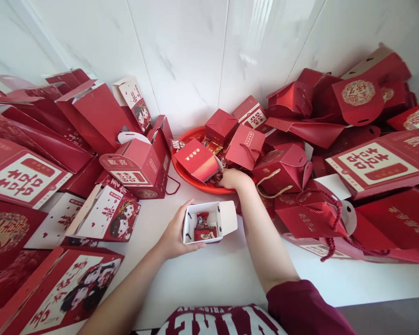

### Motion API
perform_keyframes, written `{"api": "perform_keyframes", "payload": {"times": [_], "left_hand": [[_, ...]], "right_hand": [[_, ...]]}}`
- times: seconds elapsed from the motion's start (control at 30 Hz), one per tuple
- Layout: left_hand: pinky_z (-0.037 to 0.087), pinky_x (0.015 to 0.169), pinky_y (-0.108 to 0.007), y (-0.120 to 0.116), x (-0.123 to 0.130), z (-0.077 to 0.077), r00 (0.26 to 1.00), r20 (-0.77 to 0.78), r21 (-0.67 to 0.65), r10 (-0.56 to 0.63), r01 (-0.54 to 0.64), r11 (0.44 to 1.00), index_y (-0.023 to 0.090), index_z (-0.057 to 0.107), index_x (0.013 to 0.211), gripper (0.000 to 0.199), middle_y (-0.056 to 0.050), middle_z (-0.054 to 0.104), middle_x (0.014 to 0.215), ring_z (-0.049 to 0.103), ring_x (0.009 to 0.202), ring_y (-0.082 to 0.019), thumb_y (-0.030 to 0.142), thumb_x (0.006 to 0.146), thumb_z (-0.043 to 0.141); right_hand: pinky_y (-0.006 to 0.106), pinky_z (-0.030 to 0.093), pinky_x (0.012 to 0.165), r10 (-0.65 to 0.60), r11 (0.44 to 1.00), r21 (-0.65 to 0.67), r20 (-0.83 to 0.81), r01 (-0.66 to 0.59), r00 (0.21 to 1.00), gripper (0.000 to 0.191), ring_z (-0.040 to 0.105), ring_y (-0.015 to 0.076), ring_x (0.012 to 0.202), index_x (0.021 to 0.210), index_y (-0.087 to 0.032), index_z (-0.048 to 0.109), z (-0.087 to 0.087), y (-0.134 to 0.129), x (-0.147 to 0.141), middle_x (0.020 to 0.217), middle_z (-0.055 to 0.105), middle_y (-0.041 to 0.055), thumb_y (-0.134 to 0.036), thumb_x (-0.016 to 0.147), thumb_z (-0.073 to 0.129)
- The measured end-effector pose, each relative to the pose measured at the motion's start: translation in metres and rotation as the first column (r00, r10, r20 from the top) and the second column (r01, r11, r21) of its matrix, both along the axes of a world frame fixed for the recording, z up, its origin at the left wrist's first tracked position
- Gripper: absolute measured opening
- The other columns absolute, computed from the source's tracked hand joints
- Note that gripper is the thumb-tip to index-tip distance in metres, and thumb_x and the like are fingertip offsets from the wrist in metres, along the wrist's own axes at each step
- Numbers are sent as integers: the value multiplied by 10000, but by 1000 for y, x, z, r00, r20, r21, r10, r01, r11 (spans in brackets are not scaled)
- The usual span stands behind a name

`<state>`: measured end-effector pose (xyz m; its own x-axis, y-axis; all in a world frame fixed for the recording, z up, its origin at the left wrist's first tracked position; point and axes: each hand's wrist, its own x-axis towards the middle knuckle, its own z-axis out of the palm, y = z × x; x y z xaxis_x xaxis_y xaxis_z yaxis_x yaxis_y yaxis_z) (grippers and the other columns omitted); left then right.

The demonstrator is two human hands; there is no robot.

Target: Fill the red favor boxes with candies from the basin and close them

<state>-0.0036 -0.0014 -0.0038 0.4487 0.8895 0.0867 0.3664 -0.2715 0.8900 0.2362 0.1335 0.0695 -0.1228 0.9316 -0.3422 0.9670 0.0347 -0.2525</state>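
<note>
My left hand (177, 232) is wrapped around the side of an open candy box (186, 228), thumb at its top edge and fingers beneath. The box has a white inside and its flap (229, 217) folds out to the right. A few red wrapped candies (206, 232) lie inside it. My right hand (232, 179) reaches into a red plastic basket (192, 182) behind the box. Its fingertips are hidden among wrapped sweets (212, 146) and small red boxes, so their grip does not show. A red box (197, 160) lies tilted in the basket, left of that hand.
Red gift boxes (134, 165) and bags (94, 116) crowd the left side. More red boxes (380, 160), some with rope handles (270, 184), are piled on the right. A white marbled wall (185, 56) stands behind the white tabletop (195, 279).
</note>
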Motion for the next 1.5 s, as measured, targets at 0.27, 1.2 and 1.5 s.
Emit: {"api": "perform_keyframes", "payload": {"times": [0.27, 1.2, 1.5], "left_hand": [[410, 1122, -546, -1, -1, 2, 999, -21, 160, -48, 51, 986, 357, 157, 1535, 1180, -101, 432, 1477, 475, 1340, -364, 398, 600, 876], [365, 1152, -508, 23, -36, 14, 978, 71, -200, -194, 205, 958, 226, 287, 1531, 937, -156, 445, 1517, 460, 1372, -358, 326, 752, 799], [407, 1113, -434, 23, -36, -1, 956, 292, -275, -33, 117, 954, 207, 574, 1358, 517, -96, 574, 1420, 480, 1356, -356, 423, 890, 613]], "right_hand": [[312, 473, 903, 10, 977, 212, -67, 4, 998, 335, 632, 292, 1140, 1206, -128, 601, 18, -17, 0, 1200, 684, 179, -194, 877, 600], [275, 487, 769, 387, 819, 574, -543, -7, 745, 152, 640, 163, 869, 1033, -222, 613, 32, -139, 41, 1002, 686, 33, -226, 990, 468], [256, 458, 608, 36, 956, 221, -739, 192, 673, 46, 577, 140, 625, 942, -235, 501, -9, -164, 42, 706, 578, -33, -250, 974, 472]]}}
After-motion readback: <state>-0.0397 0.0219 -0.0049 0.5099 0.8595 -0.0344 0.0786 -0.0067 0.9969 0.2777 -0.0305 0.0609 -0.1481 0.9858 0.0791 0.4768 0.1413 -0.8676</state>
